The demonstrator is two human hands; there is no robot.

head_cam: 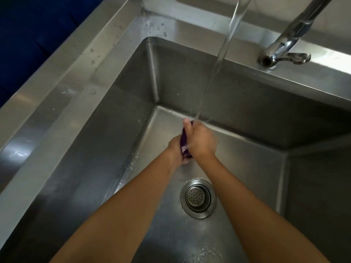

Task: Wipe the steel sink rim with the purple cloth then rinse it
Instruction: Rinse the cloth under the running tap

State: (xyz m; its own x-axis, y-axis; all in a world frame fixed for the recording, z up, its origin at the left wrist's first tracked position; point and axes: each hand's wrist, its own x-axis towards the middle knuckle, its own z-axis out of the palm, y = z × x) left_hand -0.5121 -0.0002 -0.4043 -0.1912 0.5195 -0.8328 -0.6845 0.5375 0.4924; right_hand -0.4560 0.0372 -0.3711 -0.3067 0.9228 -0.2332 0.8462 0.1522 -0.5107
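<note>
Deep in the steel sink, the purple cloth [184,141] is bunched between both hands; only a narrow strip of it shows. My left hand [175,150] grips it from the left and my right hand [200,141] grips it from the right, fingers curled round it. A stream of water [220,59] falls from above onto the cloth and my right hand. The steel sink rim [79,71] runs along the left and back, with water drops on it.
The chrome faucet base with its lever [283,54] stands on the back rim at the right. A round drain strainer [198,198] sits in the basin floor between my forearms. Beyond the left rim lies a dark blue surface [28,35].
</note>
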